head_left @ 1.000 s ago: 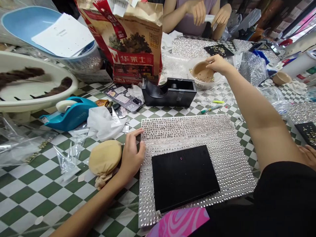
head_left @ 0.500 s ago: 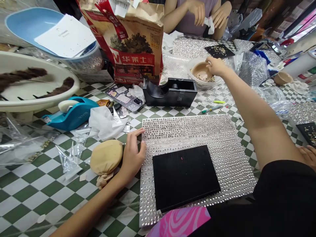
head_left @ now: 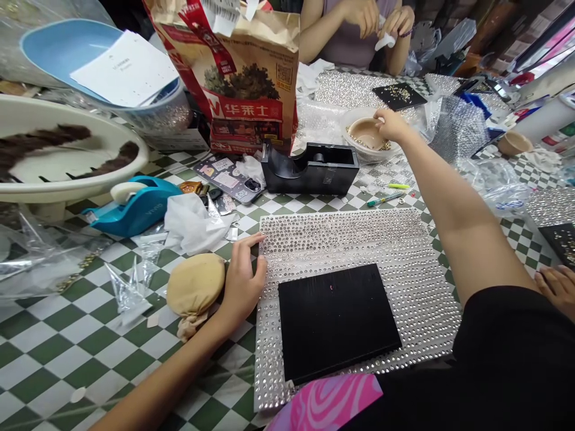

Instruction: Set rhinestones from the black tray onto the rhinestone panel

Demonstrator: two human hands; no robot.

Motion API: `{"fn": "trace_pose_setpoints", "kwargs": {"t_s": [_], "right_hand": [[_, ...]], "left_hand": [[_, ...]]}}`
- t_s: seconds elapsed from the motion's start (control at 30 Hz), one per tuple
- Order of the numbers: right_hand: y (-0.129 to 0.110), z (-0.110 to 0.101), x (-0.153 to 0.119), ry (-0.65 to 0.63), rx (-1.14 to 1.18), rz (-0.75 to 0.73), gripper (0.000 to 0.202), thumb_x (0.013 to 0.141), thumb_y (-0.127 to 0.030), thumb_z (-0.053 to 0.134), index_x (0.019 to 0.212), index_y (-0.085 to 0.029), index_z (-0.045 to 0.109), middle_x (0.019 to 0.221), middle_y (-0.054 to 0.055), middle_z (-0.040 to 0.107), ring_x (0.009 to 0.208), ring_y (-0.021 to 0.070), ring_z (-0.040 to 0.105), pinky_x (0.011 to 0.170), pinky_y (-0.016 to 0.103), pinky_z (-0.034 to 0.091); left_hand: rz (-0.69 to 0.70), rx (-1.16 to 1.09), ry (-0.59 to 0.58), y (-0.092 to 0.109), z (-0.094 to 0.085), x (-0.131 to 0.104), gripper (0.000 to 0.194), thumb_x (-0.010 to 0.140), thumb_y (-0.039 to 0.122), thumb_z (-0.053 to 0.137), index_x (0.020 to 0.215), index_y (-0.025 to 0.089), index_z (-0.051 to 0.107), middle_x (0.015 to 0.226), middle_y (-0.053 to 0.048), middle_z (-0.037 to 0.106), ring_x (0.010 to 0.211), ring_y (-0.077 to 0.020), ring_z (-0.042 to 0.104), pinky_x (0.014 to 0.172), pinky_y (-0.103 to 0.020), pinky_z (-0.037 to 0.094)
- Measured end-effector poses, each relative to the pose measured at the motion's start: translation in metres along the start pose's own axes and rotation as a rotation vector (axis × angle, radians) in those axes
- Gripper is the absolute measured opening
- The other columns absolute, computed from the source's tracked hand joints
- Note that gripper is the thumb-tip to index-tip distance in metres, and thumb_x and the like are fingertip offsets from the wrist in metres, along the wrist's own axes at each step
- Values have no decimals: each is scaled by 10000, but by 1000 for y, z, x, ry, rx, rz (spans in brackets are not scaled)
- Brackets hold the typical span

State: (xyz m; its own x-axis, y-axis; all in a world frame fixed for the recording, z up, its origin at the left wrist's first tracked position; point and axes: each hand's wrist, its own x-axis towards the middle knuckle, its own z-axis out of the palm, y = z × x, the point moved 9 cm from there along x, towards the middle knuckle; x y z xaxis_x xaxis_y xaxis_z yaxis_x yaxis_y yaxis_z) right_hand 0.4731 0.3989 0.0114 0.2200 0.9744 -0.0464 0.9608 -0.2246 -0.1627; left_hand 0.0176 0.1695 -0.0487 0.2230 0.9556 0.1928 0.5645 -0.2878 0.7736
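Note:
My right hand [head_left: 390,126] reaches out to a small tan bowl [head_left: 365,133], its fingers closed on the rim. That bowl is tilted inside a larger whitish bowl [head_left: 353,149] holding small gold-coloured pieces. My left hand [head_left: 245,275] lies with fingers apart at the left edge of a sheet covered in rows of clear rhinestones [head_left: 341,230]. On the sheet rests a flat black board [head_left: 339,323] with a tiny red mark. A round beige pouch [head_left: 195,284] sits just left of my left hand.
A black tape dispenser [head_left: 309,169] and a paper bag [head_left: 251,84] stand beyond the sheet. Left are a blue tape dispenser [head_left: 135,206], a phone [head_left: 231,178] and a white basin [head_left: 144,158]. Another person's hands [head_left: 380,21] hold white material; a further hand [head_left: 557,287] shows at right.
The tan bowl has tipped slightly, showing more of its inside, with my right hand still at its rim. My left hand stays in place. The person opposite has brought their hands closer together.

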Motion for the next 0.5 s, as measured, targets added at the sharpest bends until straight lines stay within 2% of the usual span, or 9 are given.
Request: {"fn": "trace_pose_setpoints", "kwargs": {"t_s": [0.07,0.17,0.4,0.5], "right_hand": [[5,3,2,20,16,24,372,998,-348,422,1322,-191,518,1365,140,538,1211,256,528,1019,431,452],[10,8,7,17,60,45,333,965,-324,501,1250,-168,574,1309,125,582,1176,240,548,991,380,454],[16,12,8,6,188,108,286,906,-349,615,1125,-166,624,988,77,663,896,185,614,832,328,477],[18,12,3,-14,317,177,281,922,-287,605,1164,-143,598,916,63,652,832,153,594,816,344,485]], "left_hand": [[1,2,6,0,-1,0,267,908,233,431,1158,207,523,1231,-104,566,1232,-250,515,1091,-506,430],[-4,-1,3,0,-1,-1,263,912,239,430,1157,215,522,1238,-95,562,1236,-245,516,1096,-496,431],[-7,-15,-3,0,-1,-1,261,915,235,439,1164,224,520,1246,-97,560,1242,-252,512,1098,-508,428],[-4,-15,-4,0,-1,-1,268,914,225,435,1168,217,519,1244,-102,560,1238,-252,514,1097,-510,426]]}}
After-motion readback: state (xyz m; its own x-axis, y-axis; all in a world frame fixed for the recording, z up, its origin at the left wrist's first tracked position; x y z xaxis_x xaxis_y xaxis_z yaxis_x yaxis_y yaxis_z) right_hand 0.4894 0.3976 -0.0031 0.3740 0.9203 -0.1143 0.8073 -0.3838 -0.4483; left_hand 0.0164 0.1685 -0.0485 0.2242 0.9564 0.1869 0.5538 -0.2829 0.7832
